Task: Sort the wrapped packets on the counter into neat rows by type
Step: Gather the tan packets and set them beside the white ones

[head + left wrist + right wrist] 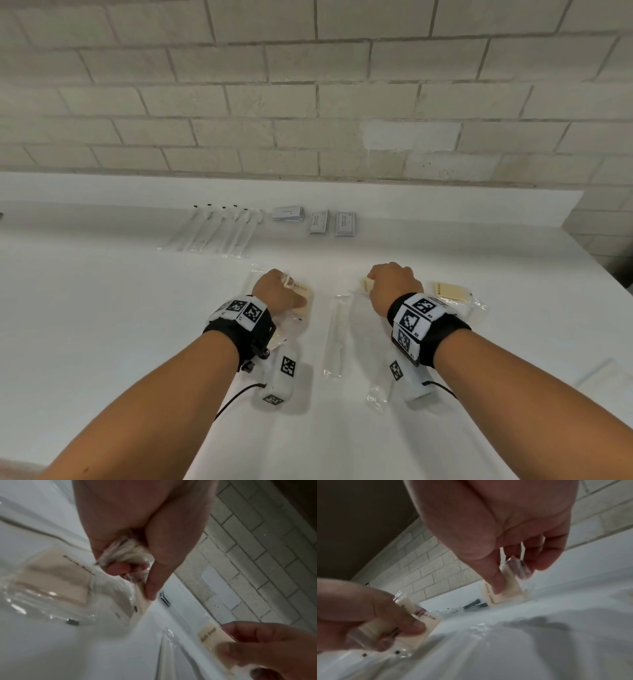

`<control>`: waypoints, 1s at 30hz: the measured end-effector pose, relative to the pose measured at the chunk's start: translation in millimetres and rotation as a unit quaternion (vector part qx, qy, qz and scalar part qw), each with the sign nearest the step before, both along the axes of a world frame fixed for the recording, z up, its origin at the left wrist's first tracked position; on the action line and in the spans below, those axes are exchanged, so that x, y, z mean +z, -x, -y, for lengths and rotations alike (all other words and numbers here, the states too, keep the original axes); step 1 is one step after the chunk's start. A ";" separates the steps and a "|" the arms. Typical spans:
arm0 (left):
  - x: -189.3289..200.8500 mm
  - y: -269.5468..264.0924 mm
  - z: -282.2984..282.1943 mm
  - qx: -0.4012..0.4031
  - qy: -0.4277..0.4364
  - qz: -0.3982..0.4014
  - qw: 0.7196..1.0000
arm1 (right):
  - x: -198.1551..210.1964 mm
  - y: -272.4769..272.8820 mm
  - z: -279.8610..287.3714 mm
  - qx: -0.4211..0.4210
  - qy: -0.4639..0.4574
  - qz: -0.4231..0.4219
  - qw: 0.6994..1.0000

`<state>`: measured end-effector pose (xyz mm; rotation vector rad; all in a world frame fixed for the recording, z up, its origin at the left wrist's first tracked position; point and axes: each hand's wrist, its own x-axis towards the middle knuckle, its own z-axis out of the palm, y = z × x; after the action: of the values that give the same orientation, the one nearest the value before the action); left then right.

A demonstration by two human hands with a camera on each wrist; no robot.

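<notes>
Both hands are low over the white counter (102, 308). My left hand (291, 291) pinches a cream bath soap packet (306, 297) by its clear wrapper; in the left wrist view the thumb (151, 588) presses on the soap and the curled fingers bunch the wrapper (123, 553). A second soap packet (56, 577) lies beside it. My right hand (373, 284) grips another soap packet (368, 283), held between thumb (496, 584) and fingers with its edge on the counter. One more soap packet (452, 293) lies to the right of that hand.
A wrapped comb (337, 335) lies between my wrists. Several long clear packets (219, 229) form a row at the back, with three grey sachets (318, 222) to their right. A clear packet (378, 394) lies under my right wrist. The tiled wall (308, 102) rises behind.
</notes>
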<state>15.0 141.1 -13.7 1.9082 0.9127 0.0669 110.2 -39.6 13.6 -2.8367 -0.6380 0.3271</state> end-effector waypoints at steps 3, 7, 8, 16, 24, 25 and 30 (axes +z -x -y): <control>1.5 7.2 -4.1 0.009 0.085 0.107 0.991 | 2.5 4.1 -13.3 -0.015 -0.216 -0.080 0.973; 4.8 12.4 -8.4 -0.012 0.165 0.191 0.968 | 2.3 20.6 -33.7 -0.052 -0.386 -0.242 0.889; 4.9 12.7 -10.5 -0.009 0.183 0.205 0.961 | 2.7 23.8 -37.3 -0.064 -0.405 -0.265 0.873; 7.5 29.0 -15.4 -0.022 0.245 0.233 0.941 | -0.3 38.2 -59.4 -0.039 -0.418 -0.275 0.865; 8.7 53.5 -43.3 0.090 0.197 0.280 0.935 | -6.8 59.3 -80.6 0.028 -0.242 -0.183 0.952; 8.7 57.2 -46.9 0.097 0.194 0.284 0.934 | -9.9 66.1 -83.6 0.058 -0.188 -0.178 0.964; 6.8 69.9 -57.2 0.108 0.182 0.287 0.934 | -16.3 97.1 -102.2 0.141 -0.049 -0.140 0.979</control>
<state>-55.0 198.3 -6.9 1.3250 0.6665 0.5246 13.2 62.6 -2.7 -2.5392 -0.9628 0.7069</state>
